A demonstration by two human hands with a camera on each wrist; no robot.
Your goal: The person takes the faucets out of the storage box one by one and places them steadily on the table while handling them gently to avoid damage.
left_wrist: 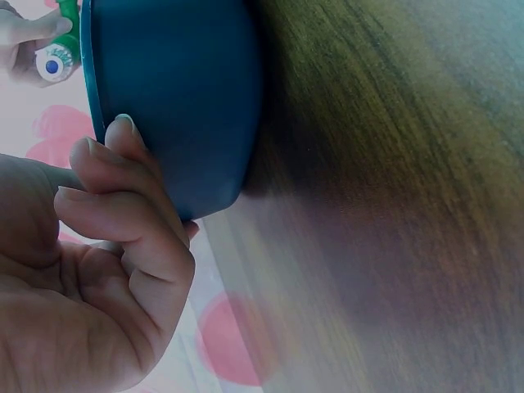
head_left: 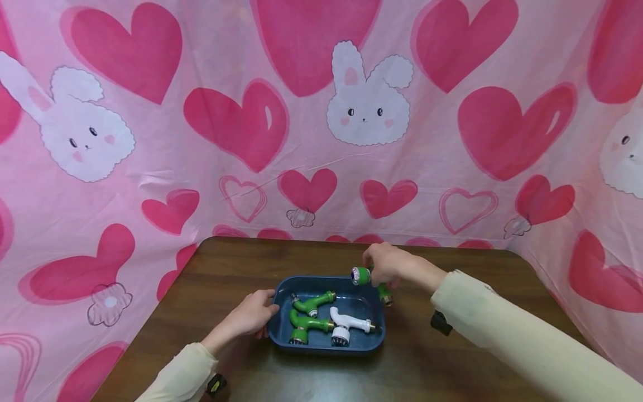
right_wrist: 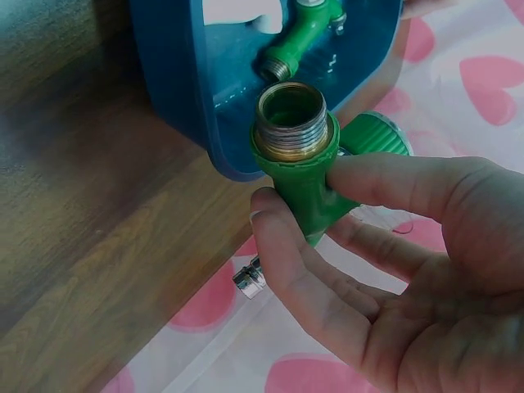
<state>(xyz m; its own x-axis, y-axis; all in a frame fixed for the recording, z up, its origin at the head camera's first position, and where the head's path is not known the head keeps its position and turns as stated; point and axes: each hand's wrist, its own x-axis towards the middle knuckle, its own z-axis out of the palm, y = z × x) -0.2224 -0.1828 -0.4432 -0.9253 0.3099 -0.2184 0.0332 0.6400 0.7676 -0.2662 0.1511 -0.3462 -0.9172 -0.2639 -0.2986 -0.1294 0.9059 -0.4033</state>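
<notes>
From where I stand, the right hand (head_left: 389, 263) is busy right of centre, its thumb and fingers pinching a green tap (head_left: 360, 276) at the upper right corner of a blue tub (head_left: 326, 350). In the right wrist view the tap's threaded metal end faces the camera, with a ribbed green knob to its right. The left hand (head_left: 253, 312) grips the tub's left side, fingers curled against the outer wall near the rim. Inside the tub, a slim green tap (head_left: 317, 302) lies at upper left, a knobbed green tap (head_left: 307, 322) below it and a white tap (head_left: 355, 322) to the right. The tub sits on a dark wooden surface (head_left: 427, 368) at the lower centre of the frame. Behind it, a pink cloth (head_left: 301, 134) with hearts and rabbit faces fills the upper part.
</notes>
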